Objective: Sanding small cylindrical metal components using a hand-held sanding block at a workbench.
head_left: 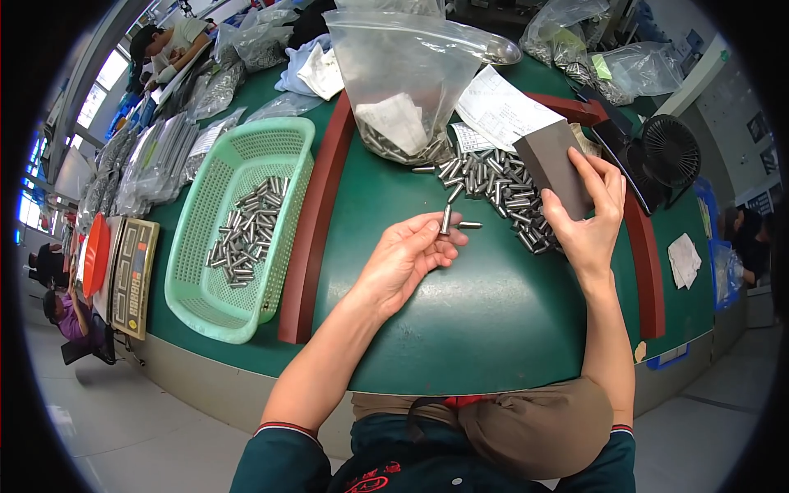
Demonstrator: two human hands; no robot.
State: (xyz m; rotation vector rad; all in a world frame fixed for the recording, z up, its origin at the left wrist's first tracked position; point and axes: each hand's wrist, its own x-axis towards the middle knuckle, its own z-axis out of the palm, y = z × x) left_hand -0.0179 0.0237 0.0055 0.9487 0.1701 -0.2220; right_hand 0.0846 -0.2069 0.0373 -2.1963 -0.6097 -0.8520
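Note:
My left hand (409,256) is pinching a small shiny metal pin (446,220) upright between thumb and fingers. Just right of its fingertips is a second metal pin (470,225); whether the fingers touch it I cannot tell. My right hand (593,222) grips a dark grey-brown rectangular block (552,168), thumb on the near side and fingers over the right edge. Under and left of the block spreads a loose pile of metal pins (497,185) on the green tabletop (427,329). The block covers part of the pile.
Dark red rails (316,238) border the work area. Left of them stands a green plastic basket (191,283) with many pins inside. A clear bag of pins (394,74) and paper sheets (501,107) lie beyond the pile. A black fan (670,152) stands right, a scale (136,275) far left.

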